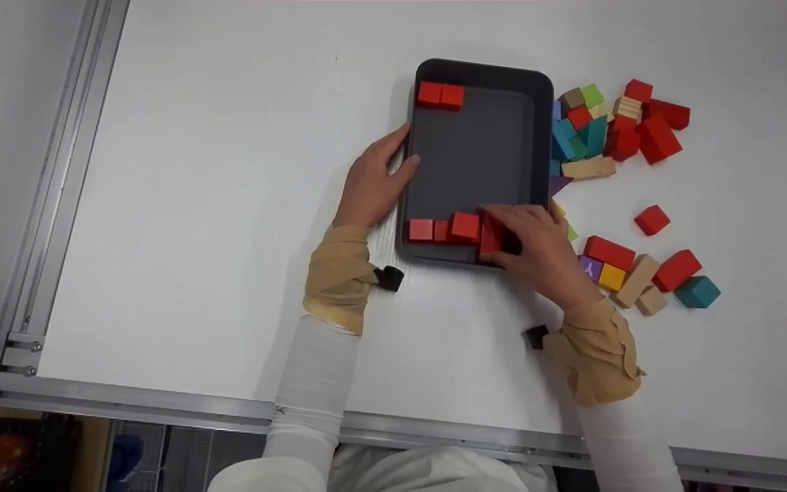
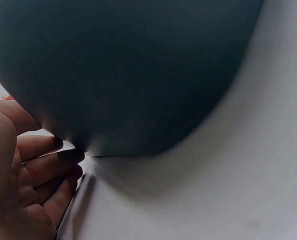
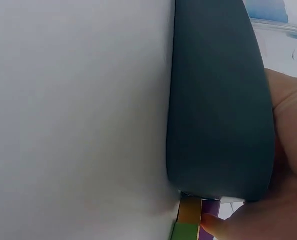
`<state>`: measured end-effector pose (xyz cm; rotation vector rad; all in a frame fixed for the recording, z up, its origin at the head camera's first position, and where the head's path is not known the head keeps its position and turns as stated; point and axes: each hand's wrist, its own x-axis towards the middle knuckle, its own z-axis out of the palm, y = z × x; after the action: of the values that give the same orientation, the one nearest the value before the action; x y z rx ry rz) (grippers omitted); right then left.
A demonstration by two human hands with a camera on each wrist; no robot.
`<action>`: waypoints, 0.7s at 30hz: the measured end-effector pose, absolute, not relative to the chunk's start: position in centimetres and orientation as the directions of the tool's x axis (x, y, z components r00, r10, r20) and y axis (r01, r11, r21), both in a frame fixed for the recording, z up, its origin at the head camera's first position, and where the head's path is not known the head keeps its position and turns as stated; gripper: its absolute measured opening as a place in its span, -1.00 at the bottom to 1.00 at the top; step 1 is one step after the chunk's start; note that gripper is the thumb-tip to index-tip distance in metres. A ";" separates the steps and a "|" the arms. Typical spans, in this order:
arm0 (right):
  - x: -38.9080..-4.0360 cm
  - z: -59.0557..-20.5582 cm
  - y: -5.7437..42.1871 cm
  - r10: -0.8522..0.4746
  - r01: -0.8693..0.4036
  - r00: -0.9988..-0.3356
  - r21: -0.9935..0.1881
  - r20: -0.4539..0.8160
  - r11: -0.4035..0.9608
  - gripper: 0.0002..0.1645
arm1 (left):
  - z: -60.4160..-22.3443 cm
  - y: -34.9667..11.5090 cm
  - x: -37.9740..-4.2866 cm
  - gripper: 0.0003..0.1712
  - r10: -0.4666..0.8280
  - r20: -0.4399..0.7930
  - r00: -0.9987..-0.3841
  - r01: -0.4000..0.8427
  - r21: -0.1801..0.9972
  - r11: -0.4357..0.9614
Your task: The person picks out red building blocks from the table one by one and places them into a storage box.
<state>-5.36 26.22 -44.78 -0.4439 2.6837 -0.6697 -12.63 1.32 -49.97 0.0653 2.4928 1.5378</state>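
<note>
A dark grey tray (image 1: 472,157) lies on the white table. My left hand (image 1: 371,179) holds its left rim in the head view, thumb over the edge and fingers against the outer side; the left wrist view shows those fingertips at the tray's wall (image 2: 113,75). Inside the tray's near right corner, my right hand (image 1: 535,239) grips a red block (image 1: 489,236) between thumb and fingers. The tray's wall (image 3: 221,110) hides that block in the right wrist view. Left of it sit a raised red cube (image 1: 464,226) and a red cube (image 1: 420,229). Two red cubes (image 1: 440,96) fill the far left corner.
Right of the tray lies a heap of mixed blocks (image 1: 595,133), with larger red blocks (image 1: 658,139) beside it. A lone red cube (image 1: 652,220) sits below them. Another cluster, with a teal block (image 1: 697,292), lies near my right wrist. A metal rail (image 1: 434,427) edges the table.
</note>
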 end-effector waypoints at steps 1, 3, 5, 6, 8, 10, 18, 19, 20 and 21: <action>-5.3 -44.7 26.2 -0.376 -0.211 -0.892 -0.505 -0.250 0.837 -0.22 | -50.0 1.3 -12.6 -0.38 0.143 -0.159 -0.977 -0.078 0.889 0.451; -5.3 -44.7 26.0 -0.375 -0.197 -0.889 -0.518 -0.265 0.833 -0.25 | -49.9 1.1 -12.5 -0.39 0.131 -0.162 -0.978 -0.090 0.894 0.438; -5.2 -44.6 25.9 -0.366 -0.179 -0.886 -0.521 -0.283 0.835 -0.27 | -49.9 1.1 -12.4 -0.40 0.120 -0.167 -0.979 -0.101 0.898 0.428; -5.1 -44.6 25.8 -0.362 -0.170 -0.885 -0.520 -0.293 0.837 -0.27 | -49.9 1.0 -12.4 -0.40 0.117 -0.167 -0.979 -0.103 0.900 0.424; -5.1 -44.6 25.6 -0.349 -0.155 -0.885 -0.511 -0.308 0.846 -0.27 | -49.8 1.0 -12.3 -0.40 0.114 -0.165 -0.980 -0.104 0.903 0.416; -5.1 -44.5 25.6 -0.335 -0.142 -0.887 -0.502 -0.318 0.853 -0.27 | -49.7 0.9 -12.4 -0.40 0.117 -0.159 -0.980 -0.097 0.905 0.415; -5.0 -44.7 25.6 -0.330 -0.136 -0.890 -0.507 -0.316 0.851 -0.27 | -49.7 0.9 -12.4 -0.40 0.118 -0.163 -0.979 -0.102 0.906 0.410; -5.0 -44.8 25.6 -0.335 -0.143 -0.892 -0.513 -0.305 0.847 -0.27 | -49.8 0.9 -12.4 -0.39 0.118 -0.163 -0.980 -0.102 0.907 0.409; -5.0 -44.9 25.7 -0.341 -0.151 -0.894 -0.520 -0.292 0.841 -0.27 | -49.8 0.9 -12.3 -0.39 0.118 -0.164 -0.979 -0.103 0.907 0.408; -4.9 -44.9 25.7 -0.348 -0.161 -0.895 -0.527 -0.278 0.834 -0.27 | -49.8 0.8 -12.3 -0.40 0.115 -0.166 -0.979 -0.106 0.907 0.407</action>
<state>-4.94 25.71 -44.92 -0.3820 2.6491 -0.7158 -12.30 0.84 -49.80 0.0081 2.4589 1.6077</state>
